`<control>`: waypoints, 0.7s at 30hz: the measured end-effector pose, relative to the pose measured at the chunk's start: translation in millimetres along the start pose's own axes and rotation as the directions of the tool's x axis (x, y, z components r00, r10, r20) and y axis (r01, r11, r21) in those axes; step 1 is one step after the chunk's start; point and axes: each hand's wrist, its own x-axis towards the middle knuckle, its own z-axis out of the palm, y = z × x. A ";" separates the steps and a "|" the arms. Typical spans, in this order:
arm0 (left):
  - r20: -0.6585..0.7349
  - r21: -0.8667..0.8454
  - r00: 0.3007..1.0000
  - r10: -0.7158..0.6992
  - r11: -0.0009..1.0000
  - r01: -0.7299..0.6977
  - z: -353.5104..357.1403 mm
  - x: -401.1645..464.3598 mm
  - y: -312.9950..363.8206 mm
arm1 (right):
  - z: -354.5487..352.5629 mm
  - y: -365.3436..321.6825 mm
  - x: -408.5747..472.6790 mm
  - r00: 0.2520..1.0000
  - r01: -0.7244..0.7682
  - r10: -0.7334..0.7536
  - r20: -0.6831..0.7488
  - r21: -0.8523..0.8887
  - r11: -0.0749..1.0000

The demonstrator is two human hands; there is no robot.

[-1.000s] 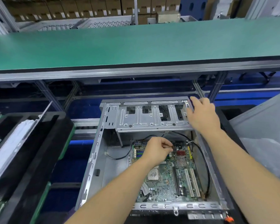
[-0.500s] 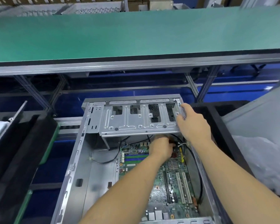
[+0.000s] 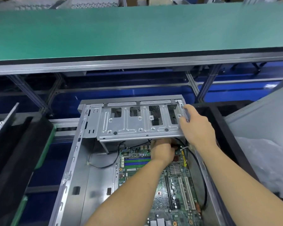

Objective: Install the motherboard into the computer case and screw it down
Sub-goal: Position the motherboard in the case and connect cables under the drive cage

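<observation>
Both hands work inside the computer case. Right hand grips the drive cage at 1 o'clock; left hand pinches a red connector above the motherboard, seated at 6 o'clock.

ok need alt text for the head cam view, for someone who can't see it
A person's left hand reaches under the metal drive cage of an open computer case, fingers hidden at the far edge of the green motherboard lying inside. The right hand grips the cage's right end; a green conveyor belt runs beyond.
</observation>
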 end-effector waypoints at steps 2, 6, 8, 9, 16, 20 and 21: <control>-0.013 0.047 1.000 0.021 0.999 -0.020 0.6 1.1 0.2 | -0.6 -0.3 -0.1 1.000 -0.002 0.002 0.002 -0.004 1.000; -0.010 0.050 0.999 0.039 0.998 -0.038 1.5 1.0 2.8 | -1.6 -0.9 -0.9 1.000 -0.002 0.002 0.004 -0.002 1.000; -0.015 0.071 0.999 0.040 0.997 -0.039 2.2 0.4 4.8 | -2.4 -1.5 -1.2 1.000 -0.002 0.002 0.007 0.002 1.000; -0.019 0.080 0.999 0.038 0.996 -0.037 2.5 0.1 5.4 | -2.6 -1.5 -1.4 1.000 -0.001 0.001 0.008 0.006 1.000; -0.013 0.037 1.000 0.021 0.999 -0.021 2.0 1.6 5.4 | -2.1 -1.2 -1.2 1.000 0.006 -0.006 -0.001 0.019 1.000; 0.009 -0.005 1.000 0.029 1.000 -0.029 2.1 0.6 8.9 | -2.1 -1.4 -1.0 1.000 0.009 -0.009 0.001 0.022 1.000; 0.013 -0.016 0.999 0.030 0.999 -0.030 2.4 0.0 9.6 | -2.1 -1.4 -1.0 1.000 0.010 -0.010 0.000 0.023 1.000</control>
